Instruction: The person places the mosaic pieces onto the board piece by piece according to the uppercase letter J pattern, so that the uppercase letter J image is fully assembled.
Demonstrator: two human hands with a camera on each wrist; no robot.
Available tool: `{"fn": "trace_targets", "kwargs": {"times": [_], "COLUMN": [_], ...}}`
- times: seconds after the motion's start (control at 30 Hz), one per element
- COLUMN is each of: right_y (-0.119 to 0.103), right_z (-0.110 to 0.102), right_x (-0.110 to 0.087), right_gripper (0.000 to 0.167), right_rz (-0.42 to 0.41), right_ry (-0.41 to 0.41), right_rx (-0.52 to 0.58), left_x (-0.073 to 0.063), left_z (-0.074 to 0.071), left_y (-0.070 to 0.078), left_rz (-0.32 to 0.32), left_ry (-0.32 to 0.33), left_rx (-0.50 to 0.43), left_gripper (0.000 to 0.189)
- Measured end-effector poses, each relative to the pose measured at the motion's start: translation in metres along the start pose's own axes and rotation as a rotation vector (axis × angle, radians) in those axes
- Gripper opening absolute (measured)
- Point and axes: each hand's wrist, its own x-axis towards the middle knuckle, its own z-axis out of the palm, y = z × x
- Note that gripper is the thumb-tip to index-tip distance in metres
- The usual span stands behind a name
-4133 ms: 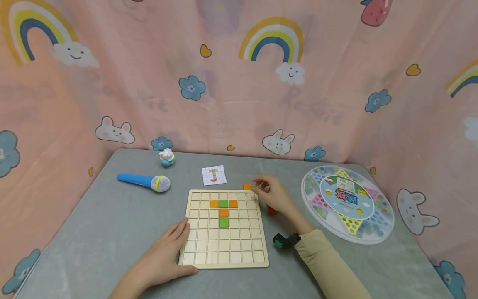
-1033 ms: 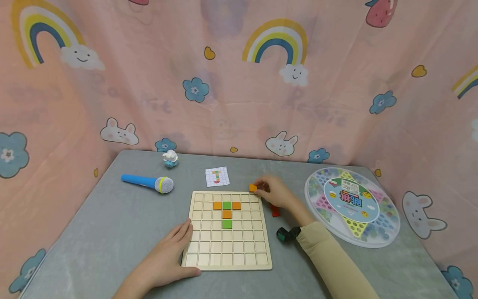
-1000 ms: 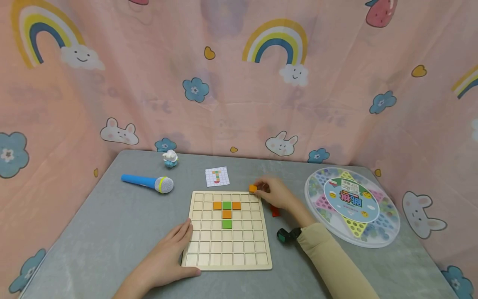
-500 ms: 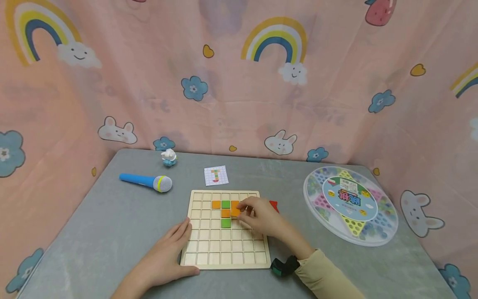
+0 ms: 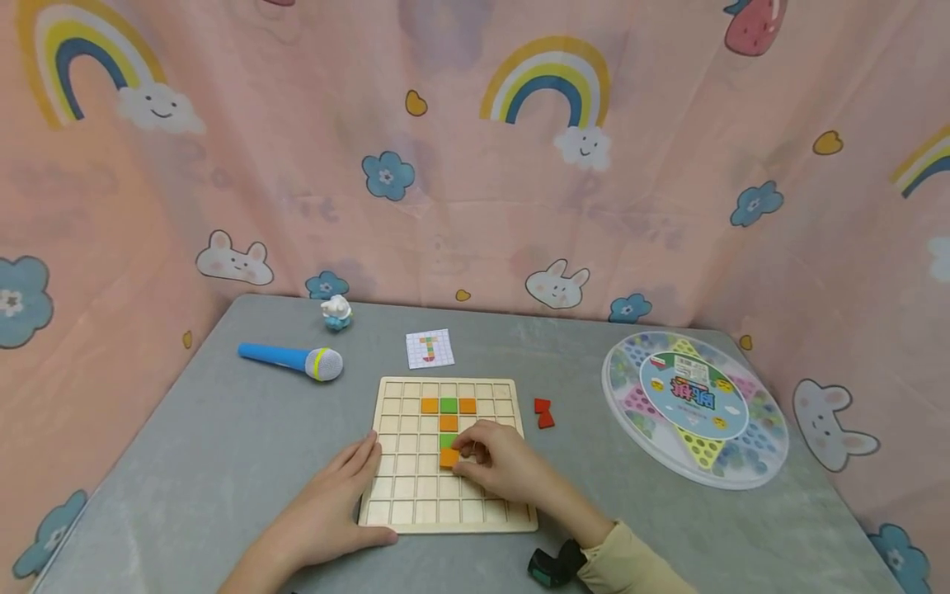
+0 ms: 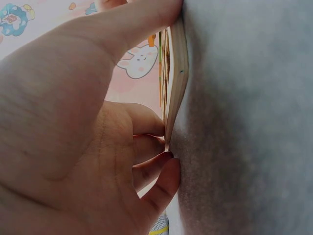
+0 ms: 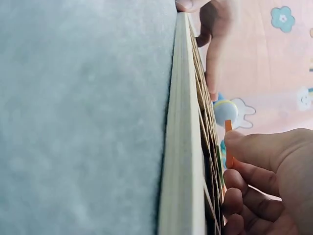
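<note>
1. Microphone (image 5: 289, 361): it lies left of the board (image 5: 404, 488), well apart, so it should not get in the way.
2. Left hand (image 5: 334, 499): neither clenched nor grasping, it rests its fingers along the board's left edge, thumb at the near left corner. Light, even contact should steady things; a sideways shove could slide the board.
3. Card (image 5: 430, 349): behind the board, it shows a small coloured pattern on a grid, worth a glance to check colour and cell.
4. Orange tile (image 5: 449, 459): over the middle of the board, on the near side of the lower green tile (image 5: 447, 441), apparently just above the surface. Best lower it flat and square within the cell's lines, without nudging the green one.
5. Right hand (image 5: 505, 466): it pinches the orange tile by its right side, between thumb and fingers. Letting go gently, only once the tile sits flat on the board, should avoid dragging it.
6. Red pieces (image 5: 543, 405): just right of the board, they call for a careful wrist when reaching past.
</note>
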Motion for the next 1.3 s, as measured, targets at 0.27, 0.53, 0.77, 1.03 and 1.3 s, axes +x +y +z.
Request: {"fn": "trace_targets", "kwargs": {"times": [0.27,0.53,0.77,1.03,1.3], "right_y": [0.006,0.012,0.015,0.016,0.016], "right_z": [0.008,0.014,0.016,0.016,0.016], "right_x": [-0.005,-0.008,-0.009,-0.009,-0.009], "right_gripper": [0.016,0.017,0.018,0.019,0.017], "right_rz": [-0.011,-0.032,-0.034,-0.045,-0.055], "right_ry": [0.037,0.089,0.099,0.119,0.122], "right_rx": [0.050,0.070,0.099,0.112,0.115], "left_x": [0.001,0.000,0.000,0.000,0.000], "left_z": [0.001,0.002,0.003,0.004,0.004], "left_y": [0.000,-0.001,-0.002,-0.002,-0.001], "left_rz": [-0.002,-0.002,0.017,0.014,0.005], "left_ry": [-0.006,0.002,0.007,0.010,0.016], "left_rx": [-0.011,-0.005,0.007,0.004,-0.008], "left_gripper": [0.122,0.122,0.122,0.121,0.121]}}
